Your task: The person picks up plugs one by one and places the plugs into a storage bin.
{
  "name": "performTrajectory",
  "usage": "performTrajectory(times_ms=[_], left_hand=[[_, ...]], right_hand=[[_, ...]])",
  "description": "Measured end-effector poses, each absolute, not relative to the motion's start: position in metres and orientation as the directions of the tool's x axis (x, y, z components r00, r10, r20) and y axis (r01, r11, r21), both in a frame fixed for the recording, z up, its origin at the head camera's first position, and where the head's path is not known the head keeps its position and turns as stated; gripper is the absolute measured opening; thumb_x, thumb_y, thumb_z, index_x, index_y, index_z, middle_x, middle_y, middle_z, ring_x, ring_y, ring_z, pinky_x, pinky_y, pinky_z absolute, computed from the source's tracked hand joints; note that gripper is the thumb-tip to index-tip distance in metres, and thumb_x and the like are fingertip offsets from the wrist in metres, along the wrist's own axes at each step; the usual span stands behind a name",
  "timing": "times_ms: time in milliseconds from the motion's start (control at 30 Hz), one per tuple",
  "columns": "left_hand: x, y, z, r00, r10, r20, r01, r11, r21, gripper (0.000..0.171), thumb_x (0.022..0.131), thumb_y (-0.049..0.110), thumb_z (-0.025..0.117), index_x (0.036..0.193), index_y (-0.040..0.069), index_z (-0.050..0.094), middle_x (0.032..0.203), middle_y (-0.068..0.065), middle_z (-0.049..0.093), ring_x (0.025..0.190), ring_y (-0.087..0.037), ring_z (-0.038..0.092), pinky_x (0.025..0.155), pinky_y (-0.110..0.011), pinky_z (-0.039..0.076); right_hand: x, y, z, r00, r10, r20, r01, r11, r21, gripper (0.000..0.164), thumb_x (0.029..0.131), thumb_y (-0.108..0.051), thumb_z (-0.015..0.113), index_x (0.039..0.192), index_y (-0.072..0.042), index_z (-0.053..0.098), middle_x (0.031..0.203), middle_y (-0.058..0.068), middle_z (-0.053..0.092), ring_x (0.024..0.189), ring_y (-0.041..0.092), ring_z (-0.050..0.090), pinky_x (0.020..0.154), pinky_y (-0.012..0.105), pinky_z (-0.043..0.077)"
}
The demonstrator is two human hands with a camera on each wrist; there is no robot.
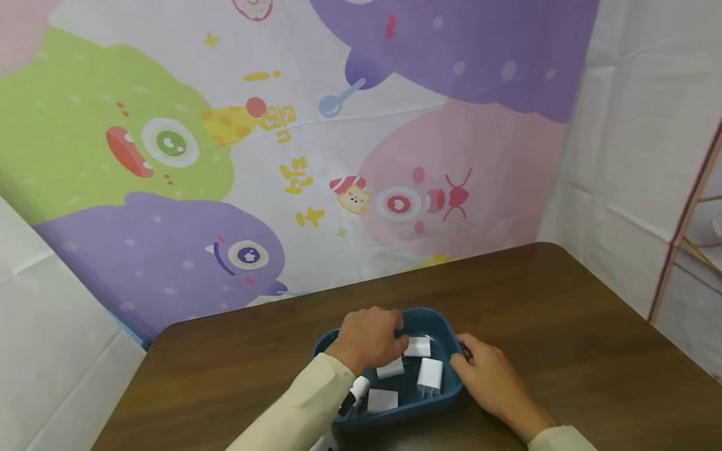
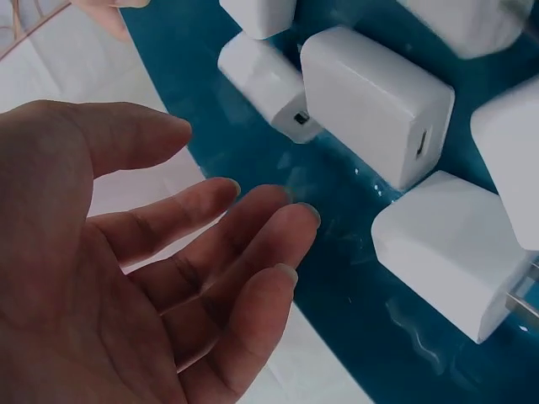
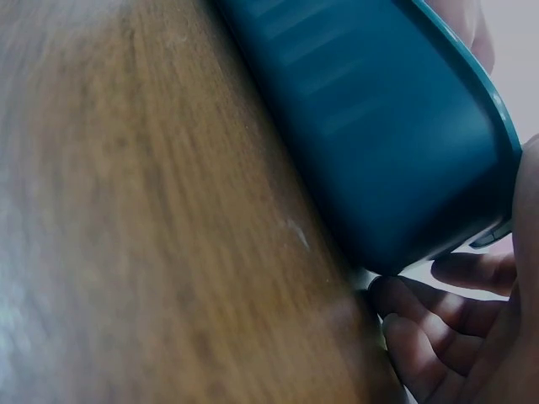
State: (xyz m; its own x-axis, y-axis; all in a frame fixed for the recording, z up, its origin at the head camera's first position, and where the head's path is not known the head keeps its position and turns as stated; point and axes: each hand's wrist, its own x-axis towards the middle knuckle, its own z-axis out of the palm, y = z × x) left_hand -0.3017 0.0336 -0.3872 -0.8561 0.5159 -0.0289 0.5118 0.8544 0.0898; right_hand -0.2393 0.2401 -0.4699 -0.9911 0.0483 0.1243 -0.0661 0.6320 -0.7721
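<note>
A dark blue plastic bin (image 1: 414,411) holds several white charger plugs (image 1: 430,374), some with metal prongs and some with a port showing in the left wrist view. My left hand (image 1: 369,338) reaches over the bin's far left part. Its fingers are loosely bent beside the charger plugs (image 2: 370,101), with nothing between them in the left wrist view. At the bin's right end, my right hand (image 1: 493,379) grips the wall, thumb at the rim and fingers on the outside. The bin's outer wall (image 3: 379,151) hides part of that grip.
The bin stands on a brown wooden table (image 1: 507,294). Behind the table hangs a cloth with cartoon figures (image 1: 271,156). A white and black piece (image 1: 355,396) lies in the bin's near left corner, partly covered by the left sleeve (image 1: 304,401).
</note>
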Motion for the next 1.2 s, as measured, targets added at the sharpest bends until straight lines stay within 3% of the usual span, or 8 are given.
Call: performTrajectory(times_ms=[300, 533, 767, 967, 1200], left_hand=[[-0.293, 0.026, -0.386, -0.843, 0.538, -0.026, 0.534, 0.841, 0.089, 0.031, 0.095, 0.036, 0.062, 0.115, 0.015, 0.073, 0.088, 0.002, 0.073, 0.057, -0.007, 0.056, 0.049, -0.029, 0.046], [-0.285, 0.022, -0.379, -0.825, 0.563, -0.043, 0.550, 0.818, 0.169, 0.031, 0.095, 0.037, 0.061, 0.115, 0.015, 0.072, 0.066, 0.010, 0.060, 0.055, -0.006, 0.053, 0.046, -0.026, 0.043], [-0.274, 0.018, -0.379, -0.821, 0.571, -0.025, 0.565, 0.817, 0.120, 0.032, 0.095, 0.039, 0.063, 0.115, 0.016, 0.073, 0.077, 0.008, 0.068, 0.058, -0.006, 0.055, 0.048, -0.025, 0.043], [-0.262, 0.007, -0.377, -0.813, 0.582, -0.011, 0.573, 0.803, 0.167, 0.029, 0.096, 0.036, 0.064, 0.112, 0.015, 0.073, 0.077, 0.009, 0.064, 0.054, -0.005, 0.049, 0.044, -0.024, 0.041], [-0.254, -0.009, -0.376, -0.813, 0.583, 0.012, 0.574, 0.797, 0.187, 0.031, 0.096, 0.038, 0.063, 0.114, 0.015, 0.073, 0.080, 0.007, 0.067, 0.060, -0.001, 0.052, 0.048, -0.022, 0.042]], right_hand=[[-0.239, 0.238, -0.468, -0.996, 0.042, 0.082, -0.039, 0.620, -0.784, 0.032, 0.095, -0.018, 0.058, 0.123, -0.007, 0.065, 0.087, -0.002, 0.062, 0.076, 0.014, 0.055, 0.069, 0.034, 0.043], [-0.240, 0.238, -0.468, -0.995, 0.049, 0.093, -0.041, 0.630, -0.775, 0.030, 0.094, -0.019, 0.058, 0.122, -0.009, 0.066, 0.087, -0.003, 0.062, 0.077, 0.014, 0.055, 0.070, 0.034, 0.043], [-0.239, 0.239, -0.469, -0.994, 0.047, 0.101, -0.047, 0.648, -0.760, 0.031, 0.095, -0.021, 0.058, 0.122, -0.010, 0.067, 0.089, -0.004, 0.063, 0.079, 0.014, 0.055, 0.072, 0.035, 0.044], [-0.239, 0.238, -0.470, -0.995, 0.041, 0.092, -0.045, 0.632, -0.774, 0.029, 0.096, -0.020, 0.058, 0.121, -0.010, 0.067, 0.087, -0.003, 0.062, 0.077, 0.013, 0.055, 0.070, 0.034, 0.044], [-0.238, 0.239, -0.468, -0.992, 0.042, 0.115, -0.063, 0.628, -0.776, 0.029, 0.095, -0.019, 0.059, 0.121, -0.009, 0.067, 0.086, -0.003, 0.062, 0.076, 0.013, 0.054, 0.070, 0.034, 0.043]])
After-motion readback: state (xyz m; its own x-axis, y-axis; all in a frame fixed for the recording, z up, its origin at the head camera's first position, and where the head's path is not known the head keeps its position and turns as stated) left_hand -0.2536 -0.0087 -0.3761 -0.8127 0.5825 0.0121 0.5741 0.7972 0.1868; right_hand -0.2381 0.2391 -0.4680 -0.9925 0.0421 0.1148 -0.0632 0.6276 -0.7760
